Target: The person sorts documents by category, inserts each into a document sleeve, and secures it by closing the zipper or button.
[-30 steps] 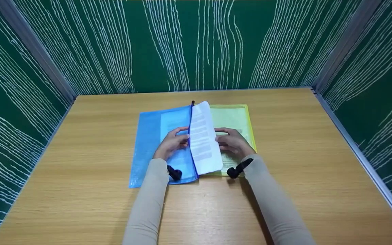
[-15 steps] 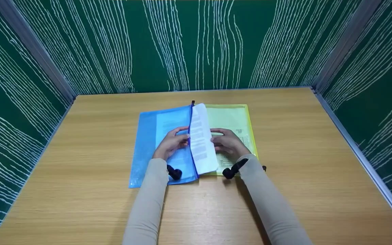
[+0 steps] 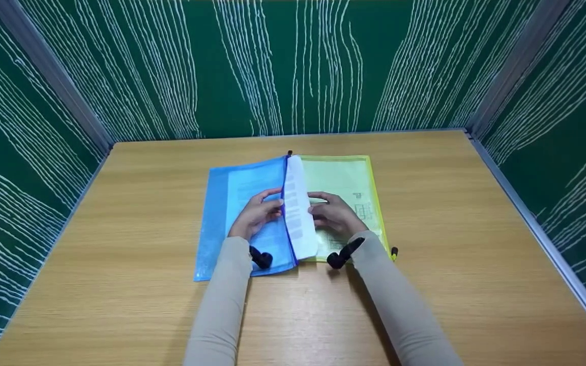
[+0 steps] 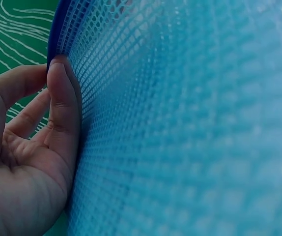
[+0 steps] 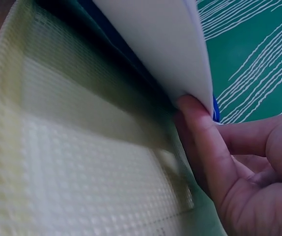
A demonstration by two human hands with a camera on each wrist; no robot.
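Note:
A blue mesh zipper pouch (image 3: 216, 218) lies at the left, its zipper edge raised toward the middle. My left hand (image 3: 258, 212) pinches that edge between thumb and fingers; the left wrist view shows the thumb (image 4: 62, 98) against the blue mesh. A printed sheet of paper (image 3: 300, 218) stands partly inside the pouch, its outer strip showing past the zipper. My right hand (image 3: 339, 213) pinches the paper's right edge, with the thumb (image 5: 205, 132) on its near face in the right wrist view. Under the paper's free side lies a yellow mesh zipper pouch (image 3: 344, 170) with printed sheets inside.
The wooden table (image 3: 145, 203) carries both pouches near its middle. Green walls with white lines (image 3: 323, 66) enclose the back and sides. A black zipper pull (image 3: 394, 251) sticks out at the yellow pouch's lower right corner.
My right hand has moved left with the paper, which has slid deeper into the blue pouch. More of the yellow pouch shows. My left hand has stayed in place on the pouch's edge.

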